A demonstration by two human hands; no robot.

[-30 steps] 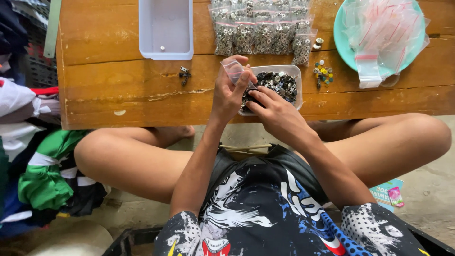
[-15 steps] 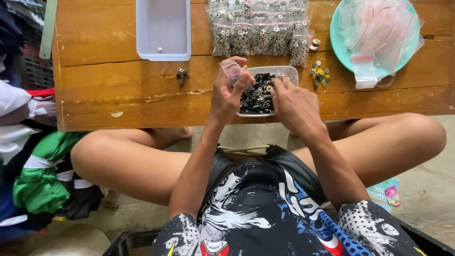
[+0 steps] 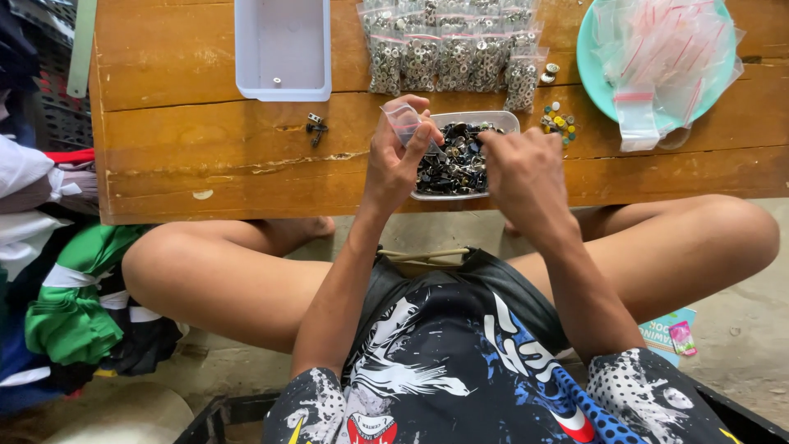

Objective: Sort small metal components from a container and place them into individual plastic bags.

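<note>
My left hand [image 3: 396, 162] holds a small clear plastic bag [image 3: 403, 120] open above the near left corner of a white tray [image 3: 500, 120] filled with small dark metal parts [image 3: 452, 162]. My right hand [image 3: 523, 168] hovers over the tray's right side, fingers pinched together at the parts; whether a piece sits between the fingertips is hidden. Both hands are over the low wooden table [image 3: 197, 156].
An empty white bin [image 3: 283, 49] stands at the back left. Several filled small bags of silver rings [image 3: 448, 51] lie behind the tray. A teal plate [image 3: 593, 66] carries empty clear bags. Loose coloured beads [image 3: 557, 122] and a small metal clip [image 3: 316, 126] lie on the wood. Folded clothes [image 3: 57, 312] are piled left.
My right hand has shifted from the tray's left part towards its right side. The left hand keeps the bag in about the same place.
</note>
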